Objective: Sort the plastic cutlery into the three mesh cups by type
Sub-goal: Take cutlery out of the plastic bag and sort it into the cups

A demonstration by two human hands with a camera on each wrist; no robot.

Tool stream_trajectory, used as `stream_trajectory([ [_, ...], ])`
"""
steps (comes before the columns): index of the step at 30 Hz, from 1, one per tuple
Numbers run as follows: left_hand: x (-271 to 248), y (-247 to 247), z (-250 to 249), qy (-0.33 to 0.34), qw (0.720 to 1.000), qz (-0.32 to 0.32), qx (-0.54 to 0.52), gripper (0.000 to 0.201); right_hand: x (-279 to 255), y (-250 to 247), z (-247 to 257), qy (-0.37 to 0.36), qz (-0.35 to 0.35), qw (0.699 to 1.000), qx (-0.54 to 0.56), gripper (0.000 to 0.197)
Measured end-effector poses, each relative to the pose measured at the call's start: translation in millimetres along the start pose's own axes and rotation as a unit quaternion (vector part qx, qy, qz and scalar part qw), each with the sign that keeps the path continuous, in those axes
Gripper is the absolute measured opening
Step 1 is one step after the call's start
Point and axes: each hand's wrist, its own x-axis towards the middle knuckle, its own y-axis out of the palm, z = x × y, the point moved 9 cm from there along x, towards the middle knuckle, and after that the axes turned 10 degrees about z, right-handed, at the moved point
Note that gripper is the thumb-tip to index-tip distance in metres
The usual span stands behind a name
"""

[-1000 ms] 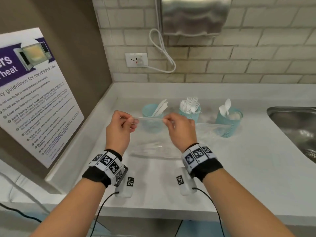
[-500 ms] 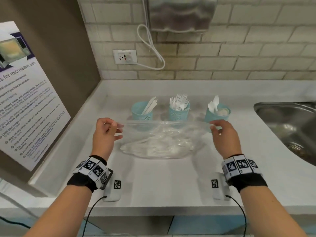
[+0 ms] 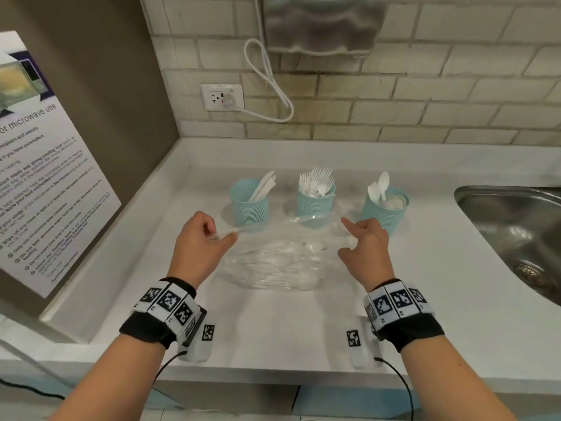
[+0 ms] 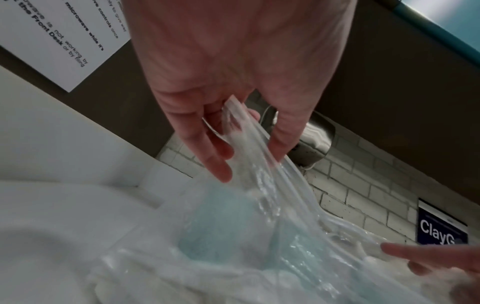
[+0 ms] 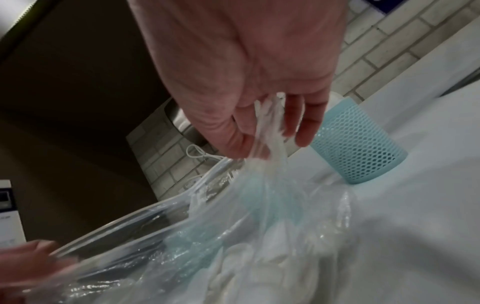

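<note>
Flanking bag (image 3: 273,262): hands (image 3: 200,241) apart.

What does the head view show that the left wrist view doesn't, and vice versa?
Head only: three mesh cups holding knives, forks and spoons, plus the sink and wall outlet.
Left wrist only: underside of the left hand, thumb and fingers pinching the bag's top edge, and a dark "ClayG" sign.
Both: clear plastic bag of white cutlery, the right hand at its other end, and the microwave poster.
</note>
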Motion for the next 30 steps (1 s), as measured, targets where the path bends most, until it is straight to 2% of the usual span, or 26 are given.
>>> stream_trajectory([
  [2, 1.9, -0.5, -0.5, 0.019, 0.999, 0.005, 0.036, 0.03, -2.5, 1.7, -3.6, 0.038, 0.015, 0.997, -0.064, 0.071],
  [4, 3.0, -5.1, 2.4, 0.025, 0.999, -0.002, 0.039, 0.024, -3.6, 1.0, -11.1, 0.069, 0.033, 0.994, -0.074, 0.073],
  [6, 3.6, -3.4, 14.6, -0.02, 0.999, 0.015, -0.022, 0.028, -0.5, 2.3, -17.9, 0.065, 0.047, 0.997, -0.001, 0.073],
  [8, 1.8, 11.3, 25.0, -0.083, 0.99, 0.064, -0.096, 0.035, 2.0, 7.9, -22.4, 0.071, 0.072, 0.988, 0.117, 0.076],
  [9, -0.4, 20.7, 25.3, -0.106, 0.982, 0.09, -0.128, 0.035, 2.6, 13.8, -22.8, 0.086, 0.086, 0.973, 0.198, 0.076],
  [12, -6.7, 46.2, 17.1, -0.15, 0.957, 0.152, -0.195, 0.027, 2.3, 39.4, -16.0, 0.154, 0.128, 0.882, 0.427, 0.063],
  [13, -8.3, 53.8, 15.0, -0.162, 0.95, 0.164, -0.211, 0.027, 1.9, 46.0, -12.3, 0.174, 0.138, 0.858, 0.463, 0.053],
  [15, -8.8, 65.2, 17.7, -0.192, 0.936, 0.164, -0.246, 0.031, 2.3, 56.7, -11.7, 0.208, 0.153, 0.834, 0.488, 0.019],
  [16, -8.1, 68.5, 20.7, -0.205, 0.929, 0.152, -0.268, 0.034, 2.6, 61.4, -12.5, 0.213, 0.165, 0.835, 0.48, 0.015],
  [18, -4.5, 71.7, 32.0, -0.23, 0.917, 0.116, -0.304, 0.039, 4.9, 68.9, -19.0, 0.225, 0.197, 0.861, 0.412, 0.052],
  [19, -2.2, 71.8, 39.0, -0.243, 0.912, 0.098, -0.314, 0.042, 4.8, 69.4, -20.5, 0.237, 0.211, 0.88, 0.354, 0.063],
  [21, 1.2, 70.2, 54.5, -0.272, 0.899, 0.07, -0.336, 0.049, 6.2, 59.9, -30.0, 0.258, 0.2, 0.915, 0.236, 0.056],
  [22, 2.0, 69.3, 61.5, -0.285, 0.889, 0.058, -0.353, 0.052, 8.4, 53.0, -33.2, 0.252, 0.186, 0.931, 0.189, 0.043],
  [24, 3.1, 69.8, 72.8, -0.302, 0.863, 0.044, -0.403, 0.052, 15.3, 48.0, -43.4, 0.239, 0.191, 0.941, 0.146, 0.009],
  [26, 2.0, 68.6, 78.6, -0.314, 0.827, 0.029, -0.466, 0.041, 19.9, 46.1, -56.2, 0.236, 0.197, 0.939, 0.155, 0.026],
  [28, 2.8, 71.4, 79.4, -0.318, 0.792, 0.05, -0.519, 0.015, 18.4, 33.7, -65.4, 0.247, 0.155, 0.93, 0.225, 0.022],
  [29, 3.7, 72.4, 77.3, -0.309, 0.785, 0.076, -0.531, 0.014, 18.9, 25.5, -68.3, 0.251, 0.132, 0.93, 0.234, 0.022],
  [30, 6.2, 70.5, 75.7, -0.294, 0.795, 0.104, -0.52, 0.025, 22.2, 14.3, -70.9, 0.241, 0.107, 0.944, 0.198, 0.027],
])
